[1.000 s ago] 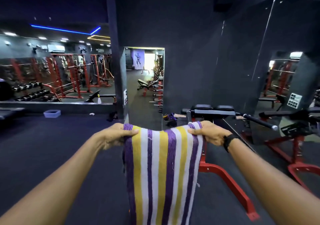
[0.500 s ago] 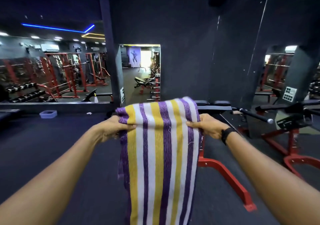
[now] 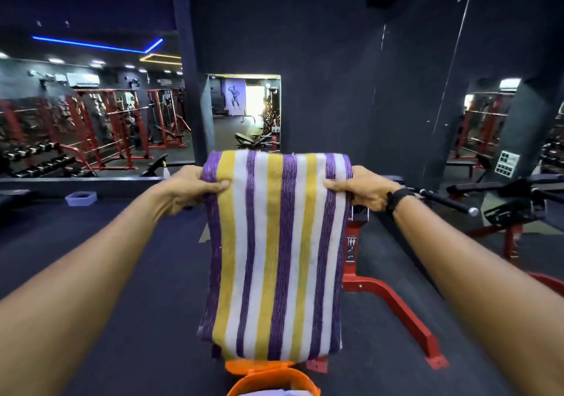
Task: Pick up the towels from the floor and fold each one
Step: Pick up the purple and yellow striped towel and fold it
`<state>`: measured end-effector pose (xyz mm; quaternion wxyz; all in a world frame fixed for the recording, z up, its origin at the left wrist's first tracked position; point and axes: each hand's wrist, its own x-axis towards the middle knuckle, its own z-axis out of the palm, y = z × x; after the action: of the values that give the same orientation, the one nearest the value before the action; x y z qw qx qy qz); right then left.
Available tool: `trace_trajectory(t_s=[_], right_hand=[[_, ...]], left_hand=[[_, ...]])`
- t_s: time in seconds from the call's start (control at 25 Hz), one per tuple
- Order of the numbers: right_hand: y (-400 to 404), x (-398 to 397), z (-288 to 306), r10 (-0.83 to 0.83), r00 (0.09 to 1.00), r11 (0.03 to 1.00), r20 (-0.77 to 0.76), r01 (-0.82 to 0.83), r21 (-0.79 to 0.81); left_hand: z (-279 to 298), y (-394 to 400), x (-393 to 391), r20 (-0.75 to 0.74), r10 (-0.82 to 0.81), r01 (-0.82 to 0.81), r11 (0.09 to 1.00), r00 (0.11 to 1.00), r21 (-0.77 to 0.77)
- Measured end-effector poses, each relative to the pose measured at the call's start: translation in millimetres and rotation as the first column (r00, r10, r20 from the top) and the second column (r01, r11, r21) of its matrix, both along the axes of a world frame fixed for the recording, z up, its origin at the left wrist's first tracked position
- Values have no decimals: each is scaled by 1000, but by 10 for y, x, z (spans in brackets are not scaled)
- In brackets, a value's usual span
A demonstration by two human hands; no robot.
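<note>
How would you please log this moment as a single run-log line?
stage: folding | striped towel: held up off floor, hanging doubled | left hand: grips top left edge | right hand: grips top right edge | orange container: below towel

I hold the towel, striped lengthwise in purple, yellow and white, doubled over with its fold at the top, hanging flat and upright in the air in front of me, its lower edges ending just above the orange basket below it.
</note>
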<state>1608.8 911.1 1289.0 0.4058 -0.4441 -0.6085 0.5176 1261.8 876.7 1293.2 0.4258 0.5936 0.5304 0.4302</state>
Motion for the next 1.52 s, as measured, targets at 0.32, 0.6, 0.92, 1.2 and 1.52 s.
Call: trace_trajectory(t_s=[0.32, 0.6, 0.92, 1.2, 1.52], right_hand=[[242, -275, 526, -233, 935, 957, -266, 269, 107], [256, -304, 888, -134, 957, 952, -258, 197, 234], [268, -83, 529, -117, 984, 932, -136, 156, 327], [295, -65, 57, -318, 948, 833, -7, 283, 476], [192, 6, -42, -100, 972, 968, 213, 45, 248]], left_hand=[[419, 132, 150, 353, 238, -308, 938, 905, 156], [681, 169, 75, 330, 147, -234, 941, 932, 244], [348, 230, -8, 274, 239, -338, 845, 932, 414], [105, 104, 12, 322, 246, -374, 817, 914, 439], [128, -107, -96, 58, 38, -49, 978, 998, 201]])
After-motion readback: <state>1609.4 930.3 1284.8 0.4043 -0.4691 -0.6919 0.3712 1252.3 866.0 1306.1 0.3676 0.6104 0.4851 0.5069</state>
